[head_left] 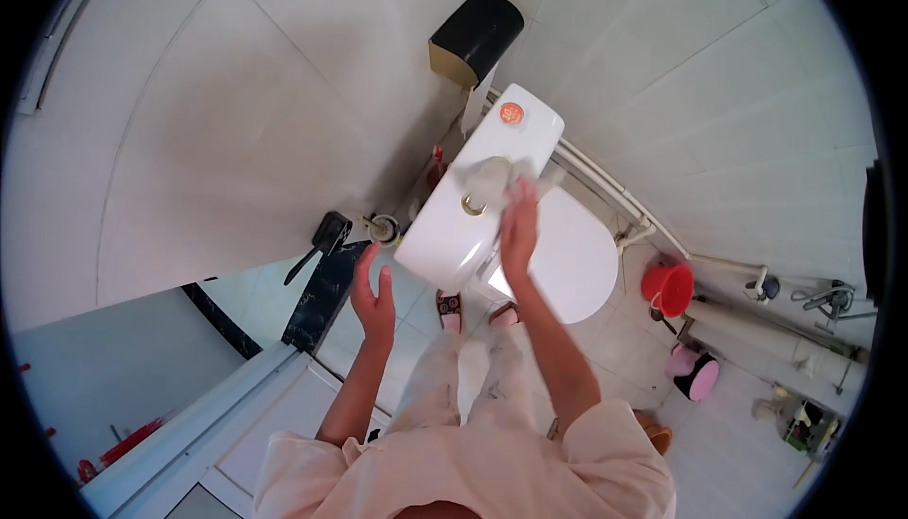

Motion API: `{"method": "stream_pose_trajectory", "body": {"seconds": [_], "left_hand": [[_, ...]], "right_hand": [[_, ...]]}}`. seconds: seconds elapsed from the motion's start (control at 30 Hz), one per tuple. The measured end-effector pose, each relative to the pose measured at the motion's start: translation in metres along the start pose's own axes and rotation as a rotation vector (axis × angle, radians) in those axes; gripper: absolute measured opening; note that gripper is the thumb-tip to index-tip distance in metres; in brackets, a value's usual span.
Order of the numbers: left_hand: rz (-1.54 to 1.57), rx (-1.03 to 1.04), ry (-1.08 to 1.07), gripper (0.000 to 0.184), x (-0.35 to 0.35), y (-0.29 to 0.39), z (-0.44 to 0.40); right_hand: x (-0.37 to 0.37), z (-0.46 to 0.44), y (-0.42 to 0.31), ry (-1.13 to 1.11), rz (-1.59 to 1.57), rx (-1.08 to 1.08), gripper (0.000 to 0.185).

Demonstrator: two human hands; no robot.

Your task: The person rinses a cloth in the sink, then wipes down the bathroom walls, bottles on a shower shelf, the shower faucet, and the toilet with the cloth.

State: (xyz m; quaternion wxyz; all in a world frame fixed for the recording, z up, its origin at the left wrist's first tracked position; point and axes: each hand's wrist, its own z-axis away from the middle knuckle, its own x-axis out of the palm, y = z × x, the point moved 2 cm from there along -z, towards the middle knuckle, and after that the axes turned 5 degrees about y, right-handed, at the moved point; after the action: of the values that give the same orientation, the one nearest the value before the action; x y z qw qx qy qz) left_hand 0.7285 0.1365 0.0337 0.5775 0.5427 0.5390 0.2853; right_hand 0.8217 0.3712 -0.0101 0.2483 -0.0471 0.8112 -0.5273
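My right hand (518,226) reaches over the front edge of the toilet tank lid, its fingers smeared by motion. A soft white wad (487,178), tissue or cloth, shows at both sides of those fingers and seems gripped under them. Beside it on the white toilet tank (445,235) is a gold flush button (473,205), and farther back an orange round sticker (512,113). The toilet lid (572,254) is down. To the left of the tank, my left hand (373,299) hangs in the air with thumb and fingers apart, holding nothing.
A black paper dispenser (478,35) with paper hanging from it is on the wall behind the tank. A toilet brush holder (383,228) stands left of the tank. Pipes (605,178) run along the right wall, near a red bucket (668,289) and a pink-and-black container (695,373).
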Motion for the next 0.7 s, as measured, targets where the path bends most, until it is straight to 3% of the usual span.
{"method": "stream_pose_trajectory", "body": {"seconds": [0.03,0.07,0.13,0.17,0.2,0.33,0.43,0.47,0.53,0.6,0.67,0.7], "left_hand": [[0.008,0.003,0.009,0.033,-0.003,-0.002,0.0],[0.021,0.011,0.015,0.033,-0.004,-0.003,-0.003],[0.095,-0.023,0.04,0.033,-0.005,-0.002,-0.006],[0.13,-0.044,0.043,0.033,-0.007,0.001,-0.006],[0.14,-0.072,0.049,0.033,-0.007,0.009,-0.007],[0.083,0.035,-0.026,0.034,0.005,0.027,-0.01],[-0.047,0.166,-0.146,0.035,0.026,0.025,-0.008],[-0.069,0.208,-0.175,0.036,0.034,0.024,-0.009],[-0.174,0.317,-0.213,0.036,0.05,0.031,-0.014],[-0.258,0.38,-0.25,0.038,0.066,0.028,-0.018],[-0.322,0.385,-0.256,0.04,0.079,0.02,-0.019],[-0.357,0.383,-0.259,0.04,0.084,0.017,-0.018]], "right_hand": [[0.009,0.049,-0.007,0.008,-0.586,0.341,0.037],[0.015,0.089,-0.007,-0.219,-0.174,0.081,0.041],[0.024,0.143,-0.042,-0.29,0.461,-0.411,0.035],[0.023,0.143,-0.064,-0.295,0.354,-0.31,0.03],[0.022,0.135,-0.07,-0.353,0.428,-0.345,0.024],[0.01,0.103,-0.062,-0.434,0.189,-0.446,0.026],[-0.008,0.115,-0.039,-0.326,0.136,-0.39,0.027],[-0.015,0.121,-0.022,-0.247,0.072,-0.348,0.026],[-0.038,0.134,0.023,-0.211,-0.028,0.042,0.02],[-0.088,0.124,0.065,0.002,-0.134,0.26,0.019],[-0.127,0.113,0.121,0.093,0.071,0.298,0.023],[-0.145,0.103,0.14,0.11,-0.002,0.468,0.029]]}}
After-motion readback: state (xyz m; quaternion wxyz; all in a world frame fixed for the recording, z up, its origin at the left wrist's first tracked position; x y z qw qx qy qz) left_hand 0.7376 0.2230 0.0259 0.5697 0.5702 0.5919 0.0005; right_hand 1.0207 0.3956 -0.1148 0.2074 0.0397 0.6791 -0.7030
